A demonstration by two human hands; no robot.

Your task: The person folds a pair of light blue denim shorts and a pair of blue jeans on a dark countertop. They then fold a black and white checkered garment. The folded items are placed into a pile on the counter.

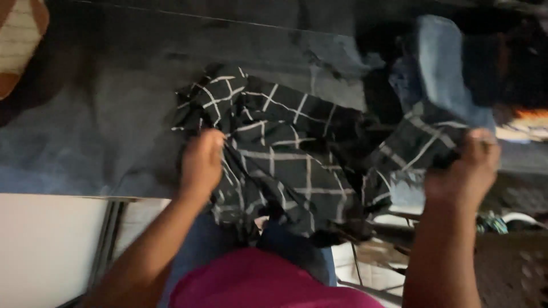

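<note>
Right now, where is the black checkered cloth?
In the head view, the black checkered cloth is spread in the middle over the dark surface, gripped between the left hand and right hand, just below the blue jeans.

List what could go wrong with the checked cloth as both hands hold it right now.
1. The left hand and right hand grip only the edges of the black checked cloth; its sagging middle might slip down toward the floor.
2. The blue garment lies right beside the right hand, so it could get dragged along with the cloth.
3. The scene is dim and blurred, so a fold could be misjudged.
</note>
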